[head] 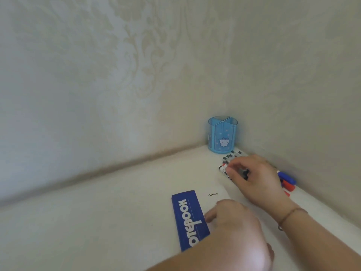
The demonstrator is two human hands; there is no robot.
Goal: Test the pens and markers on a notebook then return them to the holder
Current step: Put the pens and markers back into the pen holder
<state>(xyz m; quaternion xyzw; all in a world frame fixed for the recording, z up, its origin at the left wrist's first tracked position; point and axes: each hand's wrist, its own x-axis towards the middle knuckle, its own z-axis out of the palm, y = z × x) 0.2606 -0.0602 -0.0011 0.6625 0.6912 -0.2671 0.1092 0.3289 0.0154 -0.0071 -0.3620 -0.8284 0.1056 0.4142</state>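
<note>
The right hand reaches toward one o'clock, palm down, wrist slightly bent, a thin band round the wrist. Its fingers curl down at the eleven o'clock end, thumb tucked beneath; what they close on is hard to tell. The left hand lies at six o'clock, palm down, fingers pointing to nine o'clock, its forearm running off toward five.
</note>
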